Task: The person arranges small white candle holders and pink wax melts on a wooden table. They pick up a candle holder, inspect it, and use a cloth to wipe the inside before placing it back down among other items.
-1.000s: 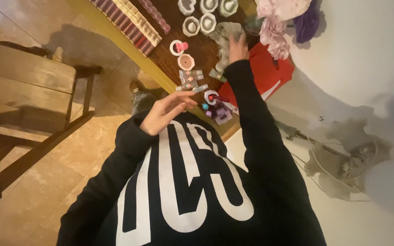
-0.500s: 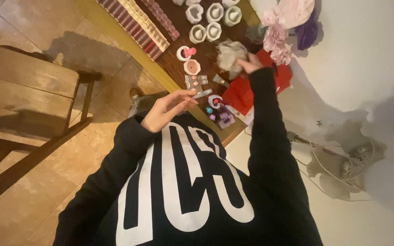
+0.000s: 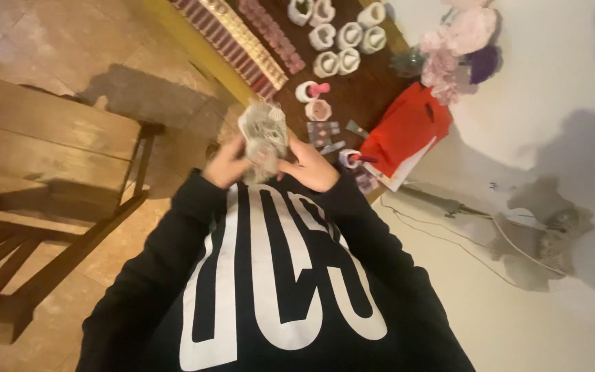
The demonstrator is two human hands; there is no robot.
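Note:
Both of my hands are raised in front of my chest, over the near edge of the dark wooden table. Between them is a small greyish mesh pouch, bunched up. My left hand grips its left side and my right hand holds its right side, fingers curled on the fabric. My black sleeves and black top with big white letters fill the lower part of the view.
On the table stand several white heart-shaped cups, rows of small pink and gold items, a pink-topped pot, small cards, a red bag and pink and purple flowers. A wooden chair is at left; cables at right.
My right hand has come back from the table near the red bag with the mesh pouch. My left hand has risen to meet it, and both now hold the pouch.

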